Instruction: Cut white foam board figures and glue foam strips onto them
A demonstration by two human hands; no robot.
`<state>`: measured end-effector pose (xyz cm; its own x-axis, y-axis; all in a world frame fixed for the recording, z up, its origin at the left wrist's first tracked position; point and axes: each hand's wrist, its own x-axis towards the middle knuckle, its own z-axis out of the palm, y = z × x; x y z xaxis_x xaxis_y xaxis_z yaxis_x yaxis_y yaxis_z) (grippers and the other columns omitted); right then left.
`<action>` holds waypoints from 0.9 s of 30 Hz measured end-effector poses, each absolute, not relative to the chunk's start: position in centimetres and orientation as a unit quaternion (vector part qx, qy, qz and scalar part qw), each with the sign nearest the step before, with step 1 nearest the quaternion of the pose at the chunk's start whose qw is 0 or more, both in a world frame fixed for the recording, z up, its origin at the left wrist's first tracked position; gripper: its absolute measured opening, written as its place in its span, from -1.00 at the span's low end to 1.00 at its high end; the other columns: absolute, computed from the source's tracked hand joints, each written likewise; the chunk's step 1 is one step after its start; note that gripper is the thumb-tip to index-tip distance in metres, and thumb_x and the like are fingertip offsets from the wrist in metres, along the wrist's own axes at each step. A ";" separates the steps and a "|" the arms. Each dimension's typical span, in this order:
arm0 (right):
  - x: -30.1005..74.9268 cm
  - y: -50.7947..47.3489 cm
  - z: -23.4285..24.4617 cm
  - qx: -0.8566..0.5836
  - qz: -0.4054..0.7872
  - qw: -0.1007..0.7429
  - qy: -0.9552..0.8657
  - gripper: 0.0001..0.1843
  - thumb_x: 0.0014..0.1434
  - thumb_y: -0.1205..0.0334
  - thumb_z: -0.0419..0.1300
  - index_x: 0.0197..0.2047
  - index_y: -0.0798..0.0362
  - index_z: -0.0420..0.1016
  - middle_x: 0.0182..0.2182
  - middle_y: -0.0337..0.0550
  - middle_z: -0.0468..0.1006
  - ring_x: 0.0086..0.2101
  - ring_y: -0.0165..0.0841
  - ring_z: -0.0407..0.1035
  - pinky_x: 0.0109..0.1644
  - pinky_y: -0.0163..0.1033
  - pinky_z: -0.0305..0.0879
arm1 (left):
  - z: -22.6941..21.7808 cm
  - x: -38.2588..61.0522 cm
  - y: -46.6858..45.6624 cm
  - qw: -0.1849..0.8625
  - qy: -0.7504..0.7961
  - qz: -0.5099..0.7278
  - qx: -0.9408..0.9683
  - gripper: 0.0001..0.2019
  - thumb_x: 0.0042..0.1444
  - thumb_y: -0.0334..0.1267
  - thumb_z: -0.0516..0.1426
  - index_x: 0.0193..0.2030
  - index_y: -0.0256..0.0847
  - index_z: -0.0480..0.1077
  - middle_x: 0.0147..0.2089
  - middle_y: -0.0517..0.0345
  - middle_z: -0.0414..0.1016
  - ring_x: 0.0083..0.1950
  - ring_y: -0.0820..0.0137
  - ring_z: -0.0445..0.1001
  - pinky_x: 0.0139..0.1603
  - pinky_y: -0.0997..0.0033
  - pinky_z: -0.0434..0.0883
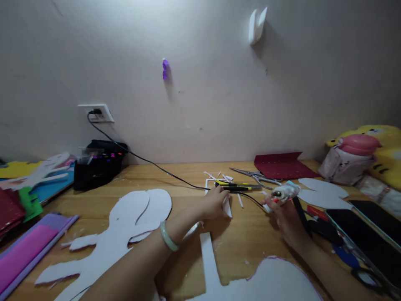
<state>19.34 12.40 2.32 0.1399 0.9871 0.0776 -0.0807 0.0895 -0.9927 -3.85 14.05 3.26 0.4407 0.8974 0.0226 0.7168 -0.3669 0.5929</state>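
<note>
My left hand [216,203], with a pale bangle on the wrist, has its fingers curled over a narrow white foam-board piece [227,207] on the table. Just beyond those fingers lies a yellow and black utility knife [239,186]. My right hand [286,221] is closed around a whitish tool that looks like a hot glue gun [286,192]; a black cord [163,169] runs toward it from the wall socket. Its grip is partly hidden by my fingers. Nearer to me is a large white foam-board cutout [210,263] with a long narrow arm.
Scissors [258,176] and a dark red sheet [282,165] lie toward the wall. Other white cutouts [122,225] spread at left, beside a black pouch [98,165] and pink-purple sheets [34,251]. Phones [363,242], tape [366,278] and a pink-lidded bottle [351,159] are at right.
</note>
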 end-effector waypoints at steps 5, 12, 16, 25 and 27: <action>19.2 12.4 2.7 -0.471 0.468 0.586 -0.464 -0.68 -0.15 0.01 0.42 -0.43 -0.10 0.38 -0.48 -0.30 0.41 -0.40 -0.26 0.31 -0.25 -0.15 0.25 | 3.4 -5.2 10.3 0.353 0.495 0.210 0.766 -0.21 -0.18 -0.38 0.38 0.25 -0.17 0.24 0.24 -0.11 0.20 0.26 0.01 0.26 0.25 0.00 0.29; 19.2 12.5 1.8 -0.497 0.464 0.572 -0.459 -0.70 -0.17 0.03 0.42 -0.43 -0.09 0.41 -0.46 -0.26 0.45 -0.40 -0.26 0.31 -0.25 -0.15 0.29 | 1.7 -5.2 8.1 0.517 0.412 0.225 0.716 -0.50 -0.02 -0.53 0.22 0.08 -0.17 0.31 -0.16 0.14 0.51 -0.14 0.31 0.53 -0.15 0.33 0.48; 19.3 12.8 1.2 -0.492 0.470 0.573 -0.457 -0.64 -0.19 -0.01 0.44 -0.43 -0.08 0.39 -0.45 -0.28 0.45 -0.39 -0.28 0.33 -0.24 -0.16 0.31 | 2.0 -5.6 8.5 0.525 0.364 0.239 0.731 -0.79 -0.03 -0.49 0.14 -0.26 -0.17 0.50 -0.25 0.13 0.51 -0.12 0.27 0.51 -0.03 0.26 0.43; 19.2 12.2 2.2 -0.507 0.464 0.537 -0.489 -0.71 -0.24 0.07 0.43 -0.47 -0.08 0.44 -0.51 -0.27 0.45 -0.45 -0.28 0.28 -0.39 -0.20 0.28 | 2.7 -5.9 8.2 0.550 0.281 0.205 0.759 -0.73 -0.14 -0.52 0.04 -0.46 -0.15 0.53 -0.17 0.09 0.58 -0.06 0.25 0.53 0.04 0.26 0.41; 19.0 12.0 2.7 -0.524 0.468 0.523 -0.482 -0.72 -0.29 0.09 0.41 -0.49 -0.08 0.43 -0.56 -0.28 0.41 -0.49 -0.31 0.23 -0.45 -0.21 0.22 | 2.7 -5.7 8.1 0.549 0.277 0.192 0.765 -0.64 -0.17 -0.54 0.02 -0.32 -0.15 0.57 -0.17 0.12 0.60 -0.08 0.26 0.54 0.02 0.28 0.42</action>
<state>19.00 12.02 2.69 0.0980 0.9951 0.0137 0.0153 0.0122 -0.9998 -5.70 8.11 2.65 0.7725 0.6350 -0.0097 0.2125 -0.2440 0.9462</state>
